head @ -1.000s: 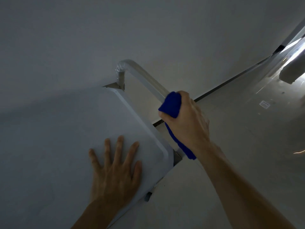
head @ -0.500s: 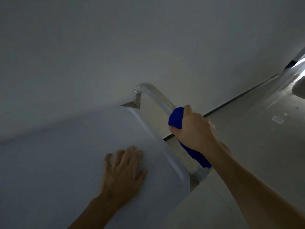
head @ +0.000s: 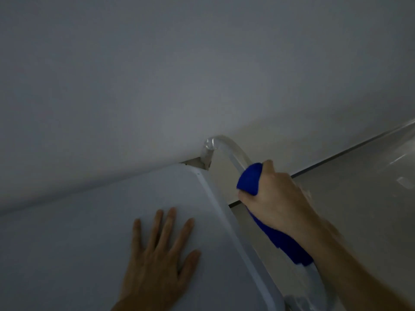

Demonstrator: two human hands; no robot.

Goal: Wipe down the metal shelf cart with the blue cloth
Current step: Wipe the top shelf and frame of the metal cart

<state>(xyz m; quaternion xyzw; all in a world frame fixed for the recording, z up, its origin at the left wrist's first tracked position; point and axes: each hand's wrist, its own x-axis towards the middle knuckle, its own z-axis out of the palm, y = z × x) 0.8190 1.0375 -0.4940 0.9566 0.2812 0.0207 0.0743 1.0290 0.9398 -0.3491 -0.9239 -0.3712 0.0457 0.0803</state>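
Note:
The metal cart's flat top shelf (head: 94,221) fills the lower left, with a raised rim along its right edge. A curved metal handle bar (head: 226,149) rises from its far right corner and runs down to the lower right. My right hand (head: 276,198) is closed around that bar with the blue cloth (head: 249,180) wrapped between palm and bar; a tail of cloth hangs below my wrist. My left hand (head: 157,261) lies flat on the shelf top, fingers spread, holding nothing.
A plain white wall (head: 202,63) stands right behind the cart. A pale glossy floor (head: 359,198) with a dark baseboard line spreads to the right. The scene is dim.
The view has shifted, so cart and hands sit lower and further right in frame. My right hand keeps the cloth on the handle bar; my left hand's fingers have spread again.

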